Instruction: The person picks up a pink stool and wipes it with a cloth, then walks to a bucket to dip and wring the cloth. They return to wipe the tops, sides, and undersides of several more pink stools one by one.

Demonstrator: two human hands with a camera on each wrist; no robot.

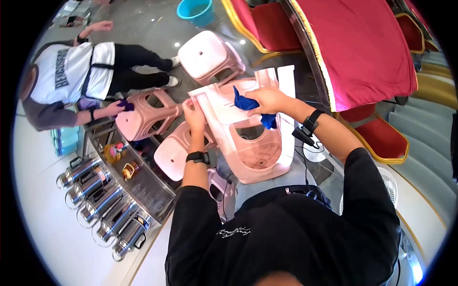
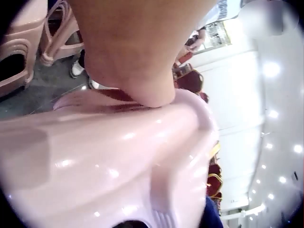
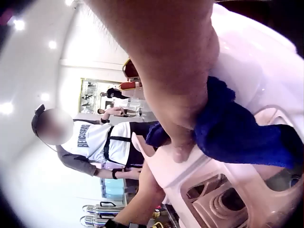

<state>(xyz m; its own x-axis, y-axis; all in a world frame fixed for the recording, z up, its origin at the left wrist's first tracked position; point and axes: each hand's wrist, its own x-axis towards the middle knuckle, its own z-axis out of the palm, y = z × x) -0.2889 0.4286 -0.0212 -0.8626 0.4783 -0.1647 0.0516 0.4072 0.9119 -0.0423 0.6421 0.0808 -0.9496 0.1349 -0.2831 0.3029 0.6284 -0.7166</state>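
Observation:
A pink plastic stool [image 1: 224, 138] lies tipped in front of the person's body, its hollow side with a round-cornered opening facing up. At its left edge, the left hand [image 1: 193, 117] grips the rim; in the left wrist view that hand [image 2: 137, 71] bends over the stool's glossy side [image 2: 109, 156], its fingertips hidden. The right hand [image 1: 272, 101] holds a crumpled dark blue cloth [image 1: 244, 101] against the stool's upper part. In the right wrist view the cloth [image 3: 242, 137] bunches under the palm and drapes across the stool's frame.
More pink stools [image 1: 202, 55] stand ahead and to the left. Another person [image 1: 71, 71] holds a purple cloth [image 1: 125, 105] on a stool. A metal cart [image 1: 157, 190], several steel flasks [image 1: 102, 200], a blue basin [image 1: 196, 12] and a red-covered table [image 1: 358, 47] surround the spot.

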